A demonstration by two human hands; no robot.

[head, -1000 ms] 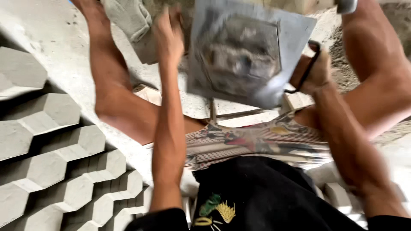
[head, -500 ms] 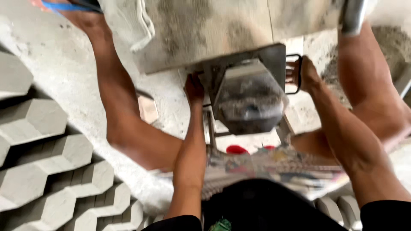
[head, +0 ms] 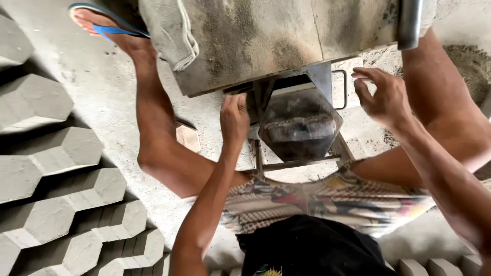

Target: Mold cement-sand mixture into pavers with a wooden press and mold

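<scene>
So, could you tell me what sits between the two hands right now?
In the head view, the dark hexagonal mould and its wire handle lie between the left hand and right hand.

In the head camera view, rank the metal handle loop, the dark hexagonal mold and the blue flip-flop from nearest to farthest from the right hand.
1. Metal handle loop: just left of the right hand, by its fingertips.
2. Dark hexagonal mold: lower left of that hand, centre of view, beside the left hand.
3. Blue flip-flop: far off at the top left corner, on a foot.

metal box [head: 286, 36] cut off above, left hand [head: 234, 118] fingertips hidden
</scene>
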